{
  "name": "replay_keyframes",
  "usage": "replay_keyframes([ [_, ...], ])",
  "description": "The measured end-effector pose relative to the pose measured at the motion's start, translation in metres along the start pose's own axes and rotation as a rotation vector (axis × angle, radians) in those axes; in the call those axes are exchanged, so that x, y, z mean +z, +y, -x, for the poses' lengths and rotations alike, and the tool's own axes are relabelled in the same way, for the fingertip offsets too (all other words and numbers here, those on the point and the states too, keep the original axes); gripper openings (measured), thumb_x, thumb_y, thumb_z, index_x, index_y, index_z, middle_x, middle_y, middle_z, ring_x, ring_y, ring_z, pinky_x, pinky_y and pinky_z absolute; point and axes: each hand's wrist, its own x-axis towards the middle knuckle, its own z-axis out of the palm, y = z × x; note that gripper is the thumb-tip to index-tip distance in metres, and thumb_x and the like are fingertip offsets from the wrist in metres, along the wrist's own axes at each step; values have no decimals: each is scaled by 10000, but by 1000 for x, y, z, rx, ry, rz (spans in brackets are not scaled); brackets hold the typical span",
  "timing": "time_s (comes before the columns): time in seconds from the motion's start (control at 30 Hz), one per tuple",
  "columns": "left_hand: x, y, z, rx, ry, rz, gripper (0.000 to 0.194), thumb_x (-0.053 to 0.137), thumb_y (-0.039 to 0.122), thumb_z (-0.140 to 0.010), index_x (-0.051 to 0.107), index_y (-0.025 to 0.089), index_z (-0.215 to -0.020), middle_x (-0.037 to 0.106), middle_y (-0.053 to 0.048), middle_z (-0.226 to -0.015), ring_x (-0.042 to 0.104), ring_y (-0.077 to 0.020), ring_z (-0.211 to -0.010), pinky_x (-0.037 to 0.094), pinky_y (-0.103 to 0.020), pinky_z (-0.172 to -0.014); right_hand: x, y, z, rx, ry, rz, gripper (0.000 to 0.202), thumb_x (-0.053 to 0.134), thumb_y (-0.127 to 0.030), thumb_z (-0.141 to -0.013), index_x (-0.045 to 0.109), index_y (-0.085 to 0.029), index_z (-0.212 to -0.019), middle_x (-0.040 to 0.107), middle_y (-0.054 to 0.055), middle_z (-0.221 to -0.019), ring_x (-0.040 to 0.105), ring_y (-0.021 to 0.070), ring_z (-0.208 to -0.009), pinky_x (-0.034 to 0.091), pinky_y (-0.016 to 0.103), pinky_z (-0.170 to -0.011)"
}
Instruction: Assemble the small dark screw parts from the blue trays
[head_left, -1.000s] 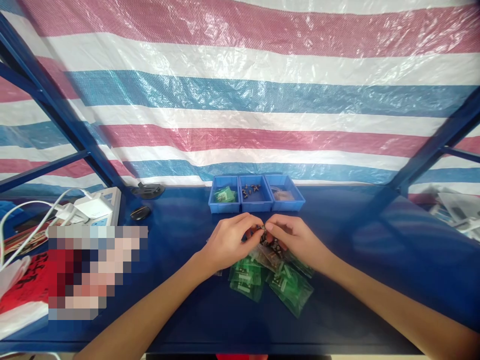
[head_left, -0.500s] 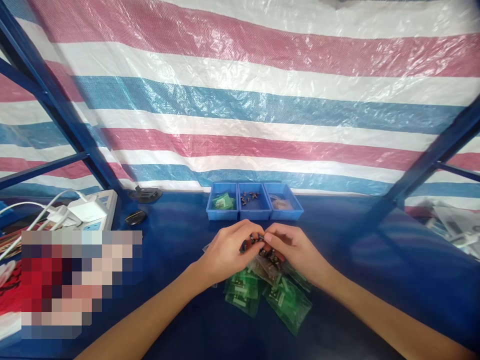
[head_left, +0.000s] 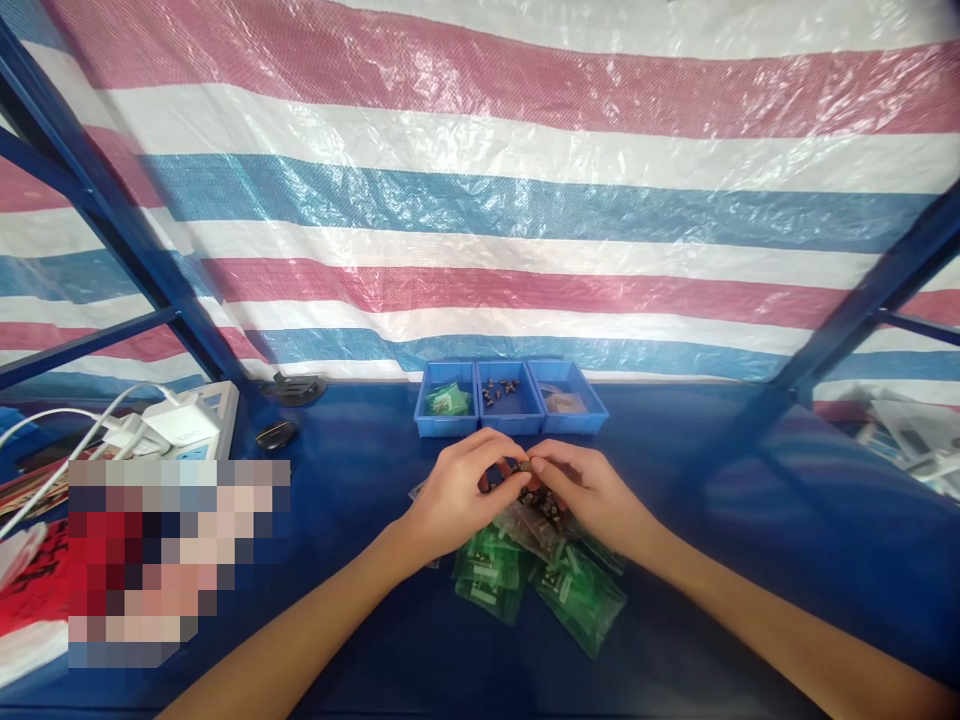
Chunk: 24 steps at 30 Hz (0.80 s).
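Between the fingertips of both hands is a small dark part (head_left: 526, 466), too tiny to identify. My left hand (head_left: 454, 495) pinches it with thumb and forefinger from the left. From the right, my right hand (head_left: 604, 492) closes its thumb and forefinger on the same part. Underneath lies a heap of small dark and brassy parts (head_left: 553, 506), partly covered by my hands. A clear plastic bag (head_left: 529, 530) lies just in front of the heap. Green plastic packets (head_left: 491, 578) lie nearer to me, with another green packet (head_left: 581, 597) to their right.
Three blue bins stand behind my hands: the left bin (head_left: 447, 428) holds green packets, the middle bin (head_left: 521, 412) small dark parts, the right bin (head_left: 574, 425) clear bags. A black mouse (head_left: 276, 435) and a power strip (head_left: 223, 410) are at left. Striped sheeting (head_left: 480, 220) hangs behind.
The view has shifted slightly. My hands stay together over the heap, and the small part now shows more clearly between the fingertips.
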Motion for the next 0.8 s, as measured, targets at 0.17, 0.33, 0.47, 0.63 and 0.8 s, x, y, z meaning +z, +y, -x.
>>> replay_keyframes([
  [0.17, 1, 0, -2, -20, 29, 53, 107, 672, 305, -948, 722, 243, -1020, 602, -35, -1017, 624, -131, -828, 510, -225, -638, -1, 0, -3, 39, -101, -148, 322, 539, -485, -1005, 698, -205, -1022, 561, -20, -748, 482, 108, -559, 389, 249, -530],
  [0.33, -1, -2, -3, -60, 19, 21, 119, 706, 301, -911, 699, 240, -1013, 567, -23, -964, 591, -119, -746, 478, -220, -575, -3, 0, 0, 1, -66, -106, 286, 563, -447, -999, 683, -203, -913, 628, -1, -798, 550, 126, -627, 428, 251, -570],
  [0.47, -6, -10, -4, -63, 31, -14, 178, 657, 309, -931, 633, 222, -1085, 548, -29, -986, 612, -125, -765, 474, -218, -565, -15, -1, -15, -145, 95, 195, 205, 576, -381, -994, 706, -223, -982, 728, 40, -946, 661, 199, -825, 508, 296, -700],
  [0.63, -18, -27, -6, -58, 36, -192, 92, 535, 271, -977, 573, 208, -1032, 529, -26, -990, 602, -130, -771, 480, -247, -627, -31, 6, -65, -372, 222, 801, 252, 477, -289, -1032, 696, -179, -1092, 747, 125, -1070, 651, 301, -1030, 516, 419, -887],
  [0.8, -31, -32, -5, -22, -44, -454, 30, 502, 241, -967, 497, 212, -970, 553, -10, -946, 591, -145, -742, 457, -276, -646, -28, 15, -54, -456, 204, 990, 323, 427, -295, -1053, 644, -130, -1227, 702, 178, -1144, 593, 332, -1104, 498, 482, -951],
])
